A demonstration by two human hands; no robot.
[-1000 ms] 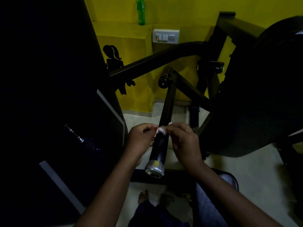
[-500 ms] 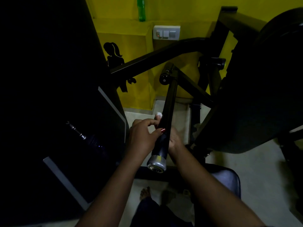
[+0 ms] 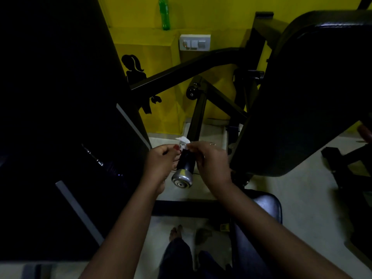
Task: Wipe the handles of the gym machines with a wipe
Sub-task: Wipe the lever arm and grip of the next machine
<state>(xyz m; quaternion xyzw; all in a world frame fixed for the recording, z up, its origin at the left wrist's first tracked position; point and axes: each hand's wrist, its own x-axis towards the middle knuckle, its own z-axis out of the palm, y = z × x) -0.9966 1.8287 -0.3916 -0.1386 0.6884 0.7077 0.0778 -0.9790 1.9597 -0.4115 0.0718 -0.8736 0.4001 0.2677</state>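
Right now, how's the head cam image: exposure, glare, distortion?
Head view: underexposed; the left panel and the pad are near black, and only the yellow wall and the wipe read bright. Head view: small glare on the handle cap. Head view: wide-angle bending shows on the frame bar.

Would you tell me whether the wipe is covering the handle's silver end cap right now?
No, the wipe is bunched further up the handle, and the silver end cap is bare.
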